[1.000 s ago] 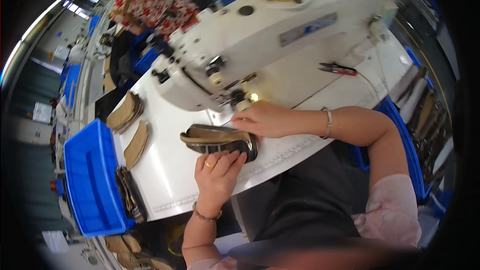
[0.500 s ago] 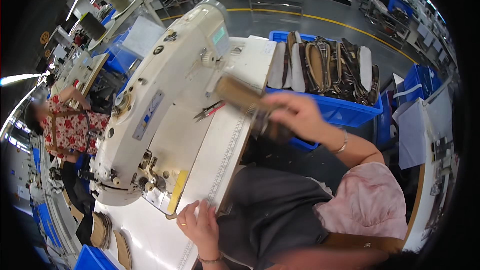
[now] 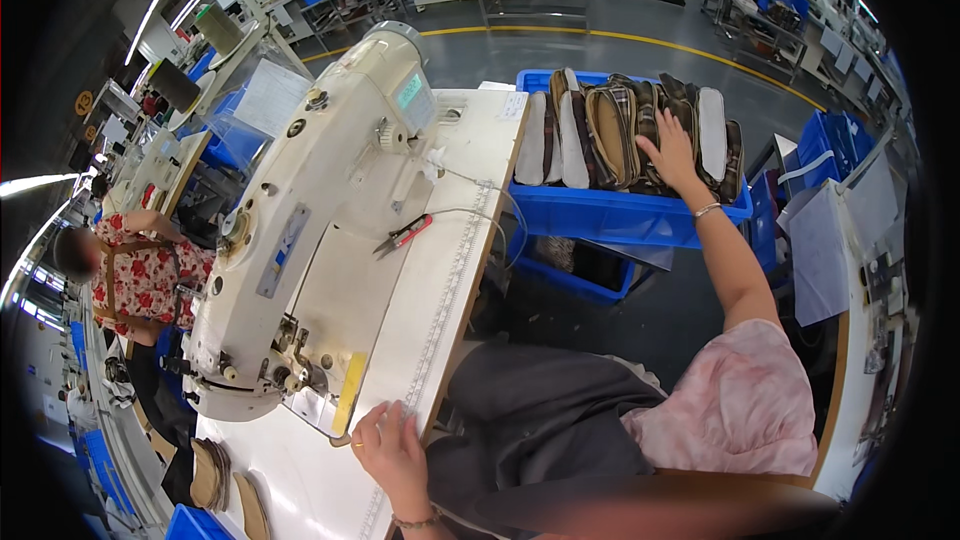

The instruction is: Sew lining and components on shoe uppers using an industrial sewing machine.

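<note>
My right hand [image 3: 672,152] reaches over a blue crate [image 3: 620,218], its fingers spread on top of a packed row of slipper-shaped plaid fabric pieces [image 3: 612,135]. These stand on edge, some showing tan lining and others whitish faces. My left hand [image 3: 393,448] lies on the front edge of the white sewing table [image 3: 400,325], fingers stretched out and holding nothing. Just beyond it are a yellow strip [image 3: 348,392] and the needle area of a large white sewing machine [image 3: 290,230]. Red-handled thread snips [image 3: 405,236] rest on the tabletop.
Tan curved pieces [image 3: 208,475] are stacked at the table's near left, by another blue bin [image 3: 195,523]. A lower blue crate [image 3: 572,275] sits beneath the full one. A cable [image 3: 495,208] loops off the table edge. A person in a floral top [image 3: 150,270] works at left.
My right hand has moved up and right, from above the table edge to the crate, and no longer holds the tan-and-plaid piece. My left hand has stayed at the table edge.
</note>
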